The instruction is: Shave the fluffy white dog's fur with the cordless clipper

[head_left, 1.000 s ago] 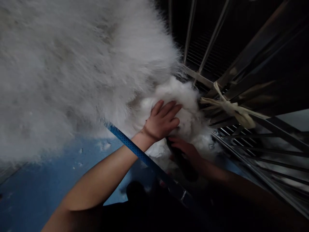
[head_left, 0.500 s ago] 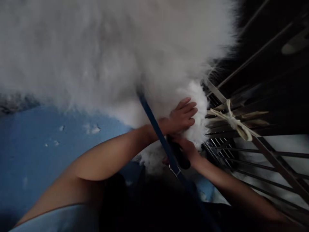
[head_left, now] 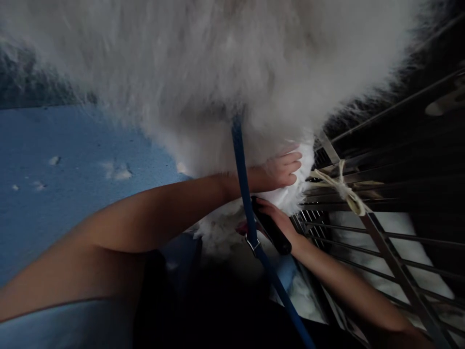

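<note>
A large fluffy white animal fills the upper part of the view, its head not visible. Against a brighter patch of its fur lies my left hand, fingers slightly bent and partly apart, some fingertips lost in the hair. Just below, my right hand is closed around a smooth black elongated tool; the tool's working end is hidden. A blue strap with a metal buckle hangs from the fur and crosses in front of my left forearm.
Metal cage bars stand at the right, with a pale cloth strip knotted on them and a white pad behind. Tufts of white fur lie on the blue floor.
The view has shifted, and the animal's body hangs a little differently. My left hand's fingers are more bent and deeper in fur. The strap hangs straighter, and the black tool shows more clearly.
</note>
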